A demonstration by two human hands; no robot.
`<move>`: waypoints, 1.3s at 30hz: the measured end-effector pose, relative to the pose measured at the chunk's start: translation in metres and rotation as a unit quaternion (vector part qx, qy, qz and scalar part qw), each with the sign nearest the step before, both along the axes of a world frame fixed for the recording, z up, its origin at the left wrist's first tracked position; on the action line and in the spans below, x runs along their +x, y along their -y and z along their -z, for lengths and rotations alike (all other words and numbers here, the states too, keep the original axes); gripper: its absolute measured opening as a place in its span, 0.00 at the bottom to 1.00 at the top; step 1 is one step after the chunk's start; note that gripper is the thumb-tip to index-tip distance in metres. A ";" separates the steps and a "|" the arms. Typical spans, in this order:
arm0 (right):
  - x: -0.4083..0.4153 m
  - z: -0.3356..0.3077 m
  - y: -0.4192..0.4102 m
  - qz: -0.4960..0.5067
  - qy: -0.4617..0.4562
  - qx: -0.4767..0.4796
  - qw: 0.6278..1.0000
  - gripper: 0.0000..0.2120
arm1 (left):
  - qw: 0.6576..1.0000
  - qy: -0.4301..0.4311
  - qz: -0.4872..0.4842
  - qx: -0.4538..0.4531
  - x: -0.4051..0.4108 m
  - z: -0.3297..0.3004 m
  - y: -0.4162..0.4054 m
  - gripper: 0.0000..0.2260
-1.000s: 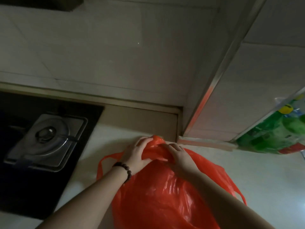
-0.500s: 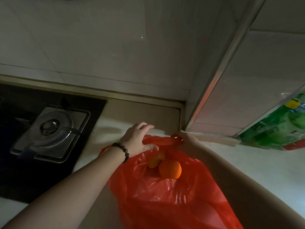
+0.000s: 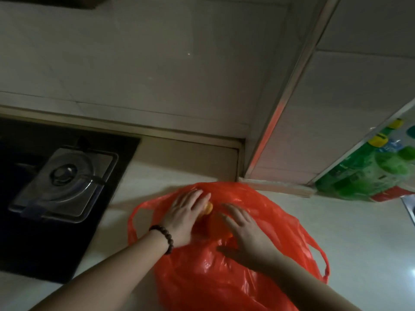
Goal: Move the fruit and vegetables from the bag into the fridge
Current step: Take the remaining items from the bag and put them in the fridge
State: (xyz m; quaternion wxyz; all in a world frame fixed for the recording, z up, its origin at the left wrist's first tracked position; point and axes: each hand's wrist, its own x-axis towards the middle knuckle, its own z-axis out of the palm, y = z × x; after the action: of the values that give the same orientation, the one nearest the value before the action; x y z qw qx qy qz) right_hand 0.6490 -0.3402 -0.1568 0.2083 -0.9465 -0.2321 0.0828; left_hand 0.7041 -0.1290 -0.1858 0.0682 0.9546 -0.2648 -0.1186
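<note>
Fruit is glimpsed in the bag's mouth on the counter. Left hand is laid over it; whether it is grasped cannot be told. Right hand is spread flat. Round fruit could be rolled out if the slack plastic is tugged.

Thin glossy crinkled plastic bag; shiny metal burner cover; black glass hob; smooth pale counter; glazed tiles.

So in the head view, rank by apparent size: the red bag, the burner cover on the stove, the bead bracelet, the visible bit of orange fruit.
1. Red bag
2. Burner cover
3. Bead bracelet
4. Orange fruit, mostly hidden by the left hand, so its true size is unclear.
</note>
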 end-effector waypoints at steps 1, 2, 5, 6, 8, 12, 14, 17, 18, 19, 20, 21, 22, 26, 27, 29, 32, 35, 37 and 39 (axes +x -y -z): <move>0.000 0.007 -0.002 -0.005 -0.010 -0.022 1.000 0.39 | 1.000 -0.005 -0.006 0.012 0.003 0.001 0.001 0.47; 0.002 0.013 -0.003 -0.007 -0.020 -0.042 0.999 0.41 | 1.000 -0.005 -0.012 0.016 0.007 0.004 0.002 0.49; 0.017 0.023 -0.003 0.019 -0.048 -0.065 0.997 0.43 | 0.999 -0.022 -0.043 0.012 0.022 0.011 0.001 0.50; 0.023 0.025 -0.002 0.035 -0.053 -0.063 0.996 0.43 | 0.998 -0.024 -0.054 0.019 0.028 0.012 -0.001 0.51; 0.034 0.026 -0.002 0.060 -0.042 -0.055 0.996 0.41 | 0.996 -0.027 -0.079 0.042 0.037 0.009 -0.004 0.51; 0.048 0.026 -0.002 0.092 0.053 -0.027 0.994 0.37 | 0.995 0.070 -0.071 0.002 0.039 -0.003 -0.007 0.42; 0.053 0.026 -0.002 0.103 0.087 -0.037 0.990 0.36 | 0.990 0.133 -0.021 -0.032 0.035 -0.005 -0.003 0.33; 0.062 0.027 -0.004 0.099 0.076 -0.049 0.991 0.35 | 0.995 0.091 0.001 -0.028 0.037 -0.003 0.006 0.30; 0.065 0.029 -0.005 0.096 0.059 -0.051 0.992 0.35 | 0.998 0.058 -0.013 -0.023 0.039 -0.002 0.008 0.32; 0.066 0.030 -0.006 0.095 0.040 -0.051 0.993 0.35 | 0.999 0.030 -0.035 -0.027 0.041 -0.001 0.009 0.33; 0.067 0.032 -0.007 0.097 0.020 -0.049 0.994 0.35 | 0.997 0.006 -0.063 -0.039 0.042 0.001 0.010 0.35; 0.067 0.034 -0.007 0.101 -0.001 -0.047 0.994 0.34 | 0.994 -0.015 -0.093 -0.053 0.043 0.003 0.011 0.36; 0.065 0.036 -0.008 0.107 -0.019 -0.047 0.993 0.34 | 0.990 -0.037 -0.118 -0.064 0.042 0.005 0.013 0.38; 0.059 0.038 -0.014 0.123 -0.037 -0.027 0.991 0.33 | 0.972 -0.079 -0.194 -0.103 0.040 0.010 0.020 0.43; 0.058 0.039 -0.016 0.127 -0.037 -0.021 0.991 0.32 | 0.967 -0.084 -0.209 -0.117 0.040 0.010 0.021 0.43; 0.056 0.040 -0.018 0.137 -0.034 -0.015 0.990 0.30 | 0.958 -0.091 -0.230 -0.144 0.037 0.007 0.021 0.42; 0.053 0.038 -0.017 0.143 -0.028 -0.018 0.989 0.29 | 0.955 -0.055 -0.230 -0.178 0.027 -0.003 0.017 0.40; 0.050 0.028 -0.017 0.152 -0.011 -0.003 0.988 0.29 | 0.944 -0.019 -0.232 -0.235 0.017 -0.022 0.010 0.40; 0.049 0.018 -0.017 0.157 0.013 0.011 0.988 0.29 | 0.928 0.006 -0.244 -0.281 0.013 -0.038 0.004 0.40; 0.048 0.001 -0.024 0.162 0.042 0.039 0.985 0.29 | 0.917 0.048 -0.258 -0.302 0.008 -0.060 -0.009 0.40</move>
State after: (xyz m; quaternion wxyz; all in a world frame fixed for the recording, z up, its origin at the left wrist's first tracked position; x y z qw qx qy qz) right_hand 0.6973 -0.3161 -0.1581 0.2460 -0.9653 -0.0873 -0.0005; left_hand 0.7116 -0.1201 -0.1255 0.3688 0.9282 -0.0360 0.0349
